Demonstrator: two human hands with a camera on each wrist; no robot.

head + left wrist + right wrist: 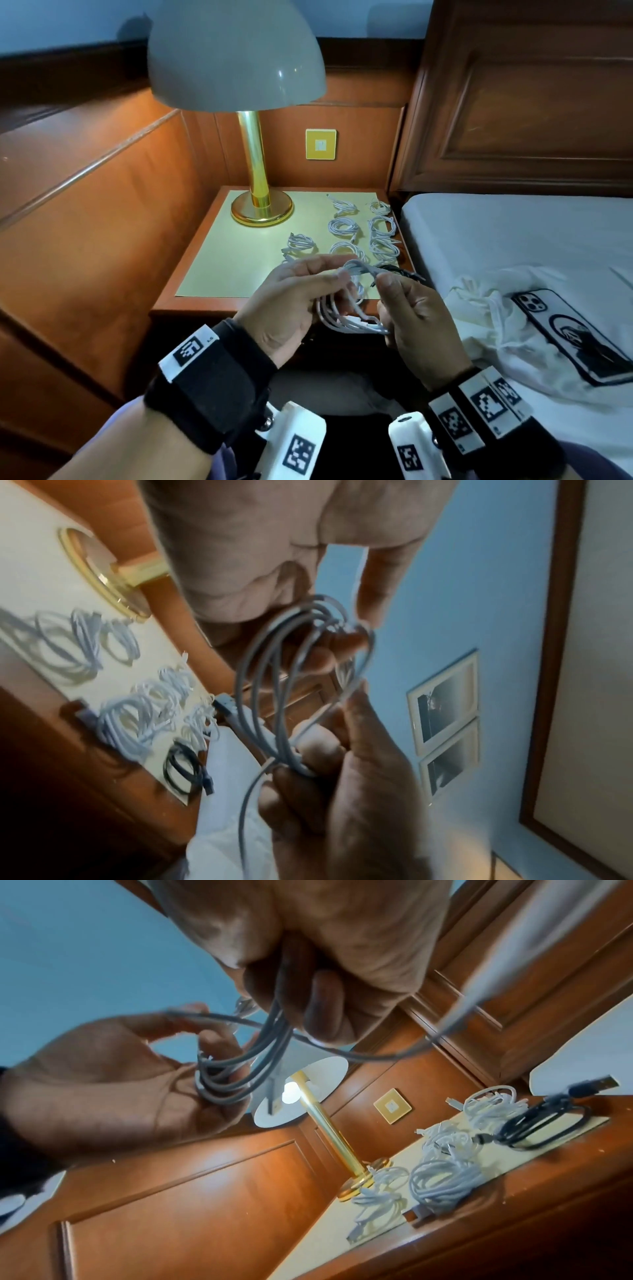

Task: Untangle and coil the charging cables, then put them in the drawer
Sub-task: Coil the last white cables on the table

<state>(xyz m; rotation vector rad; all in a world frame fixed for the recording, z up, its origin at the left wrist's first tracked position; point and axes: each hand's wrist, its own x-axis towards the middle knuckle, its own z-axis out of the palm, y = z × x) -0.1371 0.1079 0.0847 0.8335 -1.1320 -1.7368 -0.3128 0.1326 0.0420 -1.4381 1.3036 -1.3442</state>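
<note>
I hold a white charging cable [342, 317] in loose loops in front of the nightstand [222, 267]. My left hand [325, 275] has the loops round its fingers and pinches a strand at the top. My right hand [394, 291] grips the same cable, fingers curled round the strands. In the right wrist view the cable [226, 1085] wraps the left hand [103, 1074] under the right hand [342, 934]. Several coiled white cables [343, 226] and a coiled black cable [399, 270] lie on the nightstand. No drawer front is visible behind my hands.
A brass lamp [260, 205] with a grey shade stands at the back left of the nightstand. To the right is a bed [513, 233] with a phone [575, 335] and a crumpled white cloth [479, 308]. Wood panelling runs along the left.
</note>
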